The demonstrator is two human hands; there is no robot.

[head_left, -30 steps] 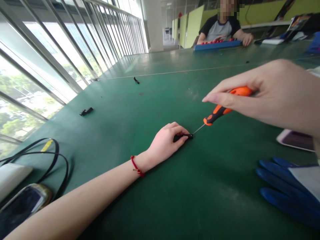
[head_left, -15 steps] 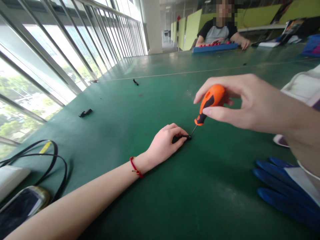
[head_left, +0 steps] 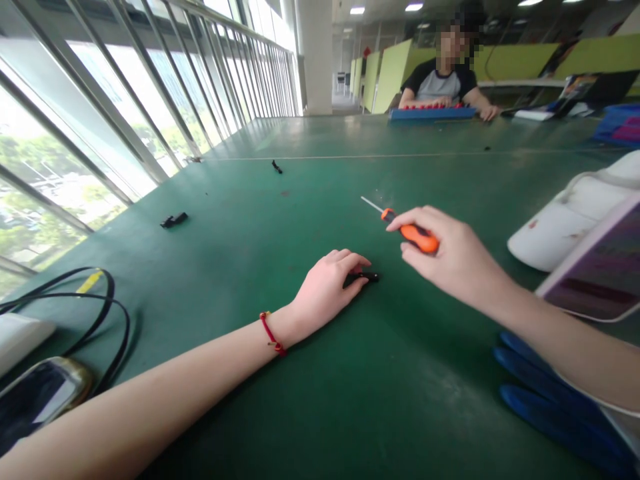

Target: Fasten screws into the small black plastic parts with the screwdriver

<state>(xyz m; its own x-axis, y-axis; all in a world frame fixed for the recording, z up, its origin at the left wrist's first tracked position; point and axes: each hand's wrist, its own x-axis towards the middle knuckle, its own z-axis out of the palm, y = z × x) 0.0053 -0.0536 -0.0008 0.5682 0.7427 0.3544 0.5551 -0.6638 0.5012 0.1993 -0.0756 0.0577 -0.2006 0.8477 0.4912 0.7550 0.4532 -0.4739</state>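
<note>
The black part (head_left: pixel 371 277) lies on the desk (head_left: pixel 320 413), loosely pinched between thumb and fingers of the left hand (head_left: pixel 326 287). To its right, the right hand (head_left: pixel 454 257) has its fingers curled around the orange screwdriver (head_left: pixel 420 238), tip directed away from the part. A slack pinch could let the part skid; a misaimed tip could jab the fingers beside it.

Green counter (head_left: pixel 320 407) lies open at lower centre of the frame and, around a black scrap (head_left: pixel 174 221) and a black sliver (head_left: pixel 277 167), at upper centre-left. The left hand (head_left: pixel 327 283) and its forearm bar lower left to centre. A white container (head_left: pixel 550 227), pale-edged panel (head_left: pixel 600 273) and blue glove (head_left: pixel 545 407) crowd the right; looped cable (head_left: pixel 108 303) obstructs lower left.
</note>
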